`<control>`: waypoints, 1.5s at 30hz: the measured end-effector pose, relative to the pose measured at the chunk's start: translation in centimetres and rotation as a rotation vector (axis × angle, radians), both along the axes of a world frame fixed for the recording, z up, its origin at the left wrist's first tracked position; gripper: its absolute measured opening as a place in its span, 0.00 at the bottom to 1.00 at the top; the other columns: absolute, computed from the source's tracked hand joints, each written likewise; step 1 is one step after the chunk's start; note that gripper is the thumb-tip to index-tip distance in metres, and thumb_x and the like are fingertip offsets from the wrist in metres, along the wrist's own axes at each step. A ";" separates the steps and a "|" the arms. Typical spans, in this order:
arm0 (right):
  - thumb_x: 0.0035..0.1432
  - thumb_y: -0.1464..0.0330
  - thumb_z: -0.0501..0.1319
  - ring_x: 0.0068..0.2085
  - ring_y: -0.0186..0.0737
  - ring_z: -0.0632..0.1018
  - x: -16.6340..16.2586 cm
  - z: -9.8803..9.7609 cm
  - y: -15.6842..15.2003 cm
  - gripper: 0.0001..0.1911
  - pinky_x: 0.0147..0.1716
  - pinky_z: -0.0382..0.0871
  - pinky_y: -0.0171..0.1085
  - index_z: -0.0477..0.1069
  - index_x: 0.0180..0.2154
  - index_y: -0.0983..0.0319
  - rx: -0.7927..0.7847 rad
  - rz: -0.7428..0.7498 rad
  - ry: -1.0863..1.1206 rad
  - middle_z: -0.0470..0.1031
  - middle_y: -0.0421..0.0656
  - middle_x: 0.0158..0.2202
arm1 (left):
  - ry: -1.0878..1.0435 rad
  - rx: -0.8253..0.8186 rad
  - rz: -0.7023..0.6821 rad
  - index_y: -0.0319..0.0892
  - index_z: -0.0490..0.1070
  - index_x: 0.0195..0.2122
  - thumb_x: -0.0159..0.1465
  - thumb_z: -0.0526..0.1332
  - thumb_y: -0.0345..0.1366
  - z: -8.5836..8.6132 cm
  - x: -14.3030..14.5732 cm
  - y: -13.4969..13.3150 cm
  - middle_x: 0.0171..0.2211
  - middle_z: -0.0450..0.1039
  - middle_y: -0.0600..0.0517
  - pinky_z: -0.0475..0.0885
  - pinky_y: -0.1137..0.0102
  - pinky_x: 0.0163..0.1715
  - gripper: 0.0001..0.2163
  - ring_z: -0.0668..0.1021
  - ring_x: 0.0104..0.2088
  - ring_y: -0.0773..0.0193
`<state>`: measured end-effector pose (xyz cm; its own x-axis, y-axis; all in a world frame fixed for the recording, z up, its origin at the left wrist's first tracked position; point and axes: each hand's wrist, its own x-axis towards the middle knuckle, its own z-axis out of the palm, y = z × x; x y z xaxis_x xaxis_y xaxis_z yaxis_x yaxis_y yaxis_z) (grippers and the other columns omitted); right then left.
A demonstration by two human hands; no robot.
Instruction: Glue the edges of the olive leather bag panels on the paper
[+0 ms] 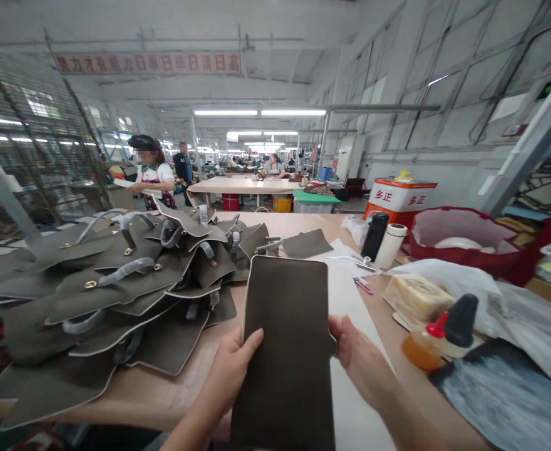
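Note:
A dark grey-brown leather-like panel (pixel 287 338) with pale edges stands upright in front of me, over the table's near side. My left hand (pixel 238 357) grips its left edge, thumb lying on the face. On the opposite edge my right hand (pixel 350 351) is closed, fingers partly hidden behind the panel. To the left lies a big pile of bag panels (pixel 148 294) of the same colour, with wrapped handles and gold-coloured fittings. Just beyond the held piece a flat panel (pixel 308 243) rests on the table, beside white paper (pixel 350 300).
A black bottle (pixel 375 237) and a white bottle (pixel 391 246) stand at the right. Nearer are a glue bottle with a red cap (pixel 426 344), a wrapped yellowish block (pixel 416 297) and plastic bags. A red bag (pixel 463 241) sits behind. Co-workers (pixel 153 172) are farther back.

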<state>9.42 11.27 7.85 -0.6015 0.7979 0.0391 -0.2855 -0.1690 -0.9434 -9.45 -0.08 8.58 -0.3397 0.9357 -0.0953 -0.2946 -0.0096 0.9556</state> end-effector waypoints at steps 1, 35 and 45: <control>0.56 0.50 0.49 0.48 0.46 0.69 -0.4 -0.8 -1.3 0.27 0.48 0.62 0.44 0.68 0.46 0.62 0.003 -0.022 0.000 0.70 0.48 0.48 | -0.115 -0.017 -0.026 0.37 0.71 0.39 0.54 0.62 0.40 -0.3 0.2 -0.2 0.32 0.77 0.47 0.71 0.64 0.35 0.14 0.77 0.34 0.54; 0.48 0.57 0.61 0.39 0.36 0.74 -2.3 -7.4 -6.9 0.28 0.35 0.70 0.34 0.60 0.50 0.56 -0.387 -0.749 0.162 0.73 0.39 0.42 | -0.354 0.060 -0.155 0.44 0.61 0.53 0.51 0.66 0.37 -3.5 3.5 -5.3 0.50 0.67 0.44 0.65 0.60 0.47 0.28 0.70 0.49 0.50; 0.54 0.50 0.51 0.29 0.39 0.74 0.5 -7.0 -8.6 0.23 0.30 0.68 0.36 0.71 0.30 0.62 0.204 0.105 -0.433 0.75 0.45 0.26 | -0.037 -0.021 -0.001 0.40 0.68 0.43 0.55 0.63 0.35 -3.4 -5.1 -2.8 0.38 0.75 0.49 0.68 0.69 0.39 0.14 0.75 0.36 0.62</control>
<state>9.88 2.69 0.90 -0.6740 0.7341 -0.0828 0.1486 0.0249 -0.9886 -14.58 -2.84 5.14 -0.3348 0.9337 -0.1270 -0.3298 0.0102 0.9440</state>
